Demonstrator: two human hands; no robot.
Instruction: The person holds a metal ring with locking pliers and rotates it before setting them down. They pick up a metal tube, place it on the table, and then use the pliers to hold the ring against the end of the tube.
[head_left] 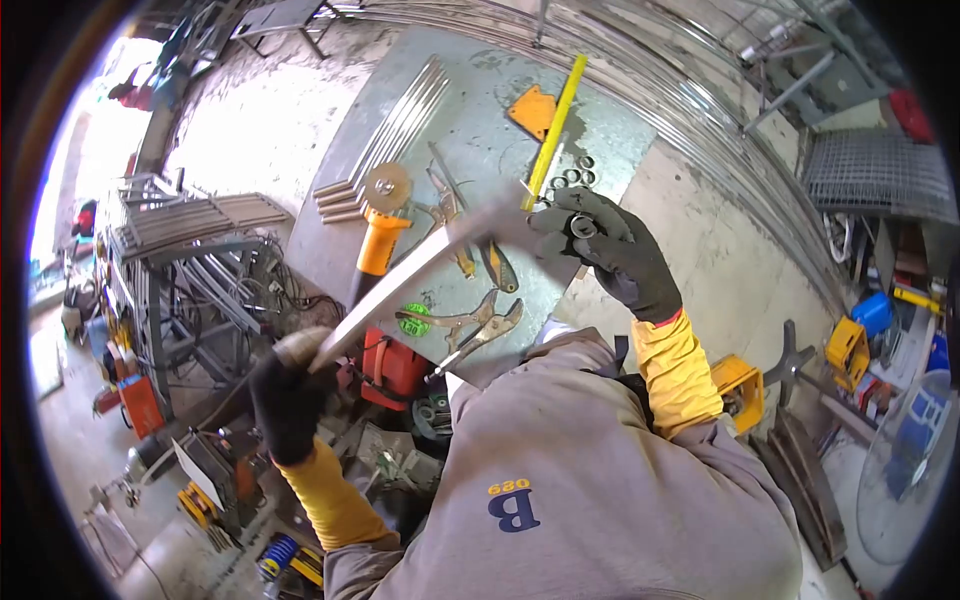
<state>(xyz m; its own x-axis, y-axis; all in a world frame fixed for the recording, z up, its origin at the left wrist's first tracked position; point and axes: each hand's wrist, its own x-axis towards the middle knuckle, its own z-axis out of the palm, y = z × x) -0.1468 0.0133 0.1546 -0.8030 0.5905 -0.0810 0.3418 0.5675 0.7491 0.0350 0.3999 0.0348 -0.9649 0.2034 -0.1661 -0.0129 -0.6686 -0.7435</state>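
My left hand (288, 390), in a dark glove, is wrapped round the near end of a metal bar (405, 268), which is blurred and slants up across the table. The bar's far end reaches close to my right hand (615, 250). That hand, also gloved, has its fingers curled about a small metal ring (583, 227). Several similar rings (573, 177) lie on the metal tabletop (490, 95) just beyond it, beside a yellow ruler (556, 130). Below the bar are locking pliers (470, 325) and a green disc (413, 320).
An orange angle grinder (378, 243) with a cutting disc (387, 187) lies left of the bar. Bent metal bars (390, 145) line the table's left side. An orange magnetic square (533, 112) sits at the back. A red case (393, 368) stands by the near edge.
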